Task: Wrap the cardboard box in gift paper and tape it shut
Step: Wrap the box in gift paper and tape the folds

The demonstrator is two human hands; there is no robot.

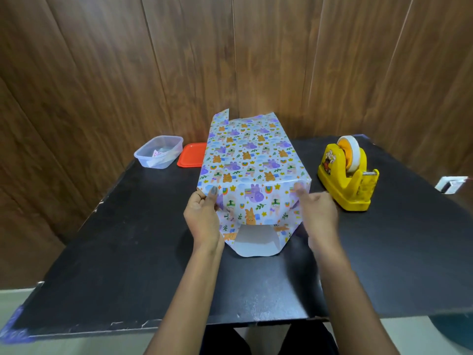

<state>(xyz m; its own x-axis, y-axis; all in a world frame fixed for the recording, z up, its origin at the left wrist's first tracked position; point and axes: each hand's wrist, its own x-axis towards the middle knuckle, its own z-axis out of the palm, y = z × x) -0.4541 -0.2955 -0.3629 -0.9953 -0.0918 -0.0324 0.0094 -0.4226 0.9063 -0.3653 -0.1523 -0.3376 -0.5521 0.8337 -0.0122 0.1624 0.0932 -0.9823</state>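
The box is fully covered by gift paper (pixel 252 160) printed with purple and orange animals; no cardboard shows. It lies lengthwise on the black table (pixel 128 239). At the near end the top flap is folded down and a white bottom flap (pixel 254 243) lies on the table. My left hand (pixel 203 216) pinches the paper at the near left corner. My right hand (pixel 316 211) presses fingers against the near right corner. At the far end the paper stands loose and unfolded. A yellow tape dispenser (pixel 346 175) with a white roll stands right of the box.
A clear plastic tub (pixel 160 152) with paper scraps and an orange lid (pixel 192 155) sit at the table's back left. Wooden wall panels rise behind the table. A white fitting (pixel 450 184) shows at the right edge.
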